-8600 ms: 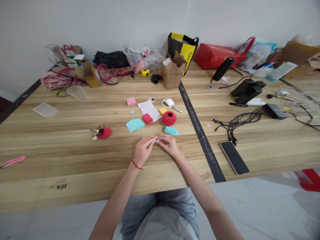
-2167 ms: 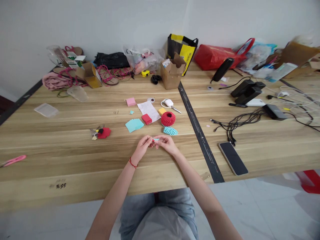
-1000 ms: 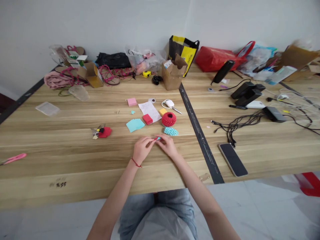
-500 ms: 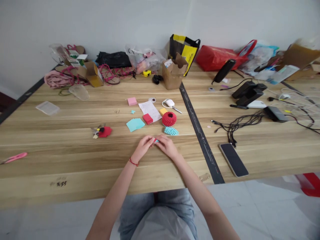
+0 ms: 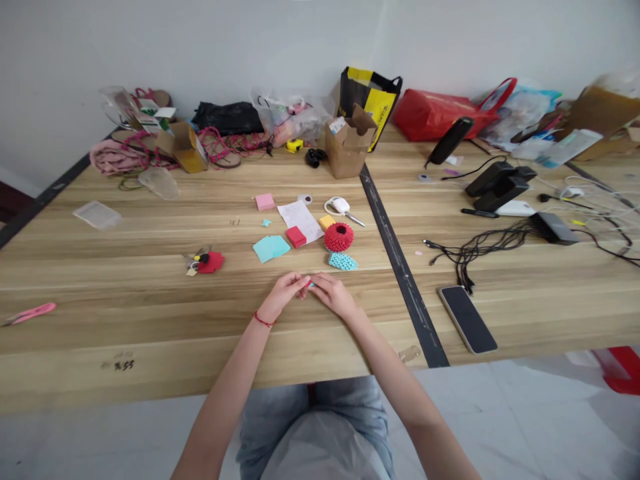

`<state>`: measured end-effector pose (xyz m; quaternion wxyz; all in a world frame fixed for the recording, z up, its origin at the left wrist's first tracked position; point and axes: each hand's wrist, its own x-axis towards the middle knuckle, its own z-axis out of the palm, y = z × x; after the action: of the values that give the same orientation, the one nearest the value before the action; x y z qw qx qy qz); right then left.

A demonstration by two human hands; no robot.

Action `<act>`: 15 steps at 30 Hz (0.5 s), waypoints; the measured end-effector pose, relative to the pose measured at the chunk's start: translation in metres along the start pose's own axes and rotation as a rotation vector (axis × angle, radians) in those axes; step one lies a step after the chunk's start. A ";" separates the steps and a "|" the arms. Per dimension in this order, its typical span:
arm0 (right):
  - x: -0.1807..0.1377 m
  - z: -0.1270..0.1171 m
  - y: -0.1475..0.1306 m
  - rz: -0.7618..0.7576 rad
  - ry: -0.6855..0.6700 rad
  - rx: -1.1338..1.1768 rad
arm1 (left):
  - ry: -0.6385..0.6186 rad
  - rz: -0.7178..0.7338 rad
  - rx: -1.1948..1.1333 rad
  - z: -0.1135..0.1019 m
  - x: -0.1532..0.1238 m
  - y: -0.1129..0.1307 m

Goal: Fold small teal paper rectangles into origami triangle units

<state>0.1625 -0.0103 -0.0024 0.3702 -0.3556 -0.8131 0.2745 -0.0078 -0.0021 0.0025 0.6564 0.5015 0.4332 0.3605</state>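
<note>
Close together near the front of the table, my left hand (image 5: 287, 291) and my right hand (image 5: 334, 293) pinch a small folded piece of red and blue paper (image 5: 310, 285) between their fingertips. Most of the piece is hidden by the fingers. Just beyond my hands are a light-blue folded-paper piece (image 5: 343, 261) and a round red folded-paper piece (image 5: 339, 237) with a dark centre. Blue paper squares (image 5: 271, 248), a red paper stack (image 5: 296, 237), a pink paper stack (image 5: 265, 202) and a yellow one (image 5: 327, 222) lie around a written sheet (image 5: 300, 220).
Left of my hands lie keys with a red tag (image 5: 210, 262) and a pink-handled cutter (image 5: 33, 313). Scissors (image 5: 354, 219) rest farther back. A phone (image 5: 469, 320) and black cables (image 5: 465, 250) are to the right. Bags and a cardboard box (image 5: 351, 147) line the wall.
My left hand has shifted slightly, its wrist a little to the left, and less of the paper piece shows between the fingers. My right hand stays almost in place.
</note>
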 end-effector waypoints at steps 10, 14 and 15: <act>-0.001 0.002 0.002 0.005 -0.021 -0.015 | -0.001 0.005 0.009 0.000 0.000 0.001; 0.000 0.001 0.001 -0.003 -0.019 -0.010 | -0.009 0.009 0.006 0.000 0.000 0.001; 0.000 0.001 0.001 -0.002 -0.019 -0.004 | -0.011 0.011 0.008 -0.001 0.000 0.001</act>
<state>0.1623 -0.0100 -0.0034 0.3619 -0.3530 -0.8175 0.2760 -0.0083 -0.0017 0.0036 0.6549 0.5084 0.4283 0.3595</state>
